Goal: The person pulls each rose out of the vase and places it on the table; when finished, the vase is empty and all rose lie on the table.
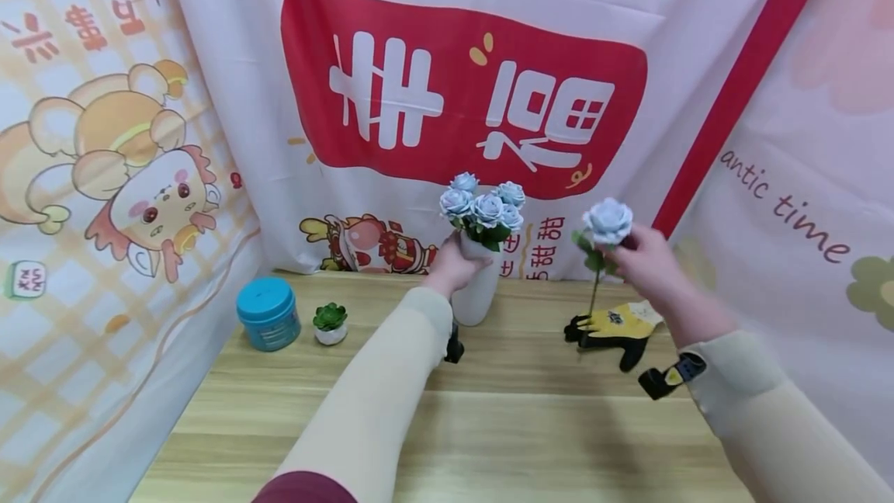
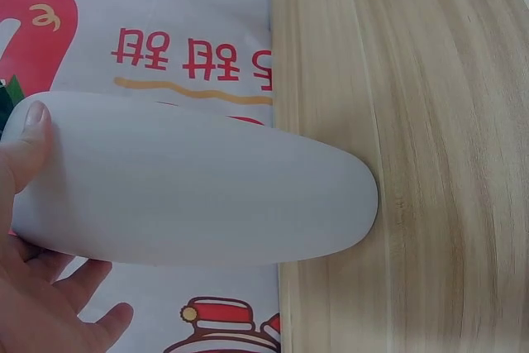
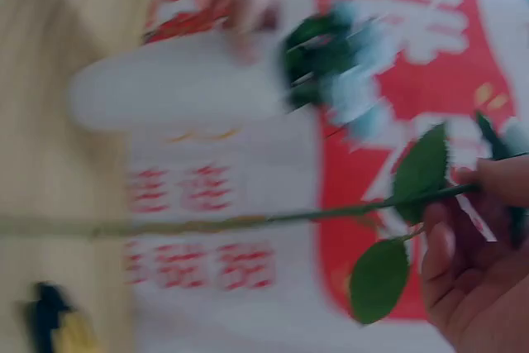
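Observation:
A tall white vase (image 1: 476, 293) stands on the wooden table, with several pale blue artificial roses (image 1: 486, 209) bunched in its mouth. My left hand (image 1: 455, 264) grips the vase near its top; in the left wrist view the thumb lies over the rim and the fingers pass beneath. To the right, my right hand (image 1: 646, 258) holds one more pale blue rose (image 1: 608, 221) upright by its stem, just below the bloom. The right wrist view shows that long green stem (image 3: 331, 213) pinched between thumb and fingers, with two leaves hanging beside the hand.
Below the held rose lies a yellow and black work glove (image 1: 615, 326) on the table (image 1: 503, 441). At the left stand a blue lidded tub (image 1: 268, 315) and a small potted succulent (image 1: 330, 323). A printed cloth (image 1: 391, 177) hangs behind the table's back edge.

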Demonstrator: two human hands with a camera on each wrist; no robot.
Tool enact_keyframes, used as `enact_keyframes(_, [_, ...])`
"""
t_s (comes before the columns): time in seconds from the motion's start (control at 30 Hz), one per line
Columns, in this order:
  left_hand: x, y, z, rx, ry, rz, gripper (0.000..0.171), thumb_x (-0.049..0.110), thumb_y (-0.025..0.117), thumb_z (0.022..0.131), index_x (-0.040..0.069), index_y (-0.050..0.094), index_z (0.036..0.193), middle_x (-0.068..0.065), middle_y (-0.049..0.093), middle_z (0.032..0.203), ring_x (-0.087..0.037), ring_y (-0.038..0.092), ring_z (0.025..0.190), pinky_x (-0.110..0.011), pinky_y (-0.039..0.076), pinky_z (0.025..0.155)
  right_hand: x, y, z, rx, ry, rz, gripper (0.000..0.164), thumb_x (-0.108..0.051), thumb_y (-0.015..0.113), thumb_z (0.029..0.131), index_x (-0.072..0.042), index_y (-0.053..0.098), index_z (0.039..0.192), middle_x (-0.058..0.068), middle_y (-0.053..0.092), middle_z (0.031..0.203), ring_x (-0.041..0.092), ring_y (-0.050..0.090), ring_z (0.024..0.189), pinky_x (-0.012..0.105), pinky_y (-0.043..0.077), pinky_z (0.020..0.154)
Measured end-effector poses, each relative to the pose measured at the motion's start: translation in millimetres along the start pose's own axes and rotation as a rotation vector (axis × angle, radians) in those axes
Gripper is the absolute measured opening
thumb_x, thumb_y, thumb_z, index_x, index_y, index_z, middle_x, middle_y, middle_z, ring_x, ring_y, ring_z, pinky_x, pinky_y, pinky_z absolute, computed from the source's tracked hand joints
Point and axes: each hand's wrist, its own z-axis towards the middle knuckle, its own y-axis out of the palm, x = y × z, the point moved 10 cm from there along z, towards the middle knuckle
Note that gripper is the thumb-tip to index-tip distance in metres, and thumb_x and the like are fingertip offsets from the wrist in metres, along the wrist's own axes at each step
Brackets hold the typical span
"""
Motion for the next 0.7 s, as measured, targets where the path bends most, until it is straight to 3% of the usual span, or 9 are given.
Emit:
enact_keyframes(0.13, [-1.7, -1.9, 2.1, 0.01, 0.007, 0.007, 0.09, 0.031, 0.079, 0.086, 0.016, 0.025, 0.156, -0.007, 0.037, 0.154, -0.029, 0.038, 0.138, -0.052, 0.035, 0.109, 67, 26, 2, -0.1, 0.1, -0.083, 0.04, -0.017, 0.057, 0.101, 0.007, 0.053, 0.132, 0.026, 0.061, 0.121, 0.034, 0.06, 0.099, 0.042, 0.054, 0.079])
enact_keyframes(0.23, [-3.1, -1.9, 2.7, 0.012, -0.001, 0.011, 0.089, 0.03, 0.079, 0.086, 0.016, 0.025, 0.156, -0.007, 0.037, 0.154, -0.029, 0.038, 0.138, -0.051, 0.035, 0.109, 113, 46, 1, -0.127, 0.176, -0.117, 0.032, -0.014, 0.058, 0.099, 0.012, 0.059, 0.119, 0.019, 0.066, 0.099, 0.027, 0.061, 0.082, 0.037, 0.051, 0.067])
enact_keyframes(0.37, [-1.1, 0.2, 1.8, 0.013, 0.005, 0.011, 0.088, 0.029, 0.079, 0.086, 0.016, 0.026, 0.155, -0.007, 0.038, 0.153, -0.028, 0.039, 0.137, -0.048, 0.035, 0.11, 165, 67, -4, -0.144, 0.259, -0.151, 0.024, -0.012, 0.061, 0.096, 0.011, 0.064, 0.105, 0.009, 0.065, 0.082, 0.021, 0.06, 0.071, 0.035, 0.049, 0.062])
enact_keyframes(0.5, [4.0, 1.1, -2.3, 0.01, 0.02, 0.013, 0.088, 0.028, 0.079, 0.087, 0.014, 0.025, 0.155, -0.008, 0.039, 0.152, -0.028, 0.039, 0.136, -0.048, 0.035, 0.11, 202, 85, -9, -0.169, 0.336, -0.138, 0.02, -0.012, 0.061, 0.097, 0.008, 0.066, 0.1, 0.008, 0.064, 0.079, 0.02, 0.058, 0.068, 0.033, 0.047, 0.058])
enact_keyframes(0.7, [6.1, -1.2, -5.5, 0.004, 0.02, 0.007, 0.088, 0.028, 0.078, 0.087, 0.014, 0.024, 0.156, -0.008, 0.037, 0.154, -0.029, 0.038, 0.137, -0.05, 0.034, 0.11, 240, 109, -9, -0.113, 0.403, -0.101, 0.018, -0.011, 0.066, 0.092, -0.001, 0.062, 0.078, 0.006, 0.059, 0.067, 0.018, 0.054, 0.059, 0.032, 0.046, 0.054])
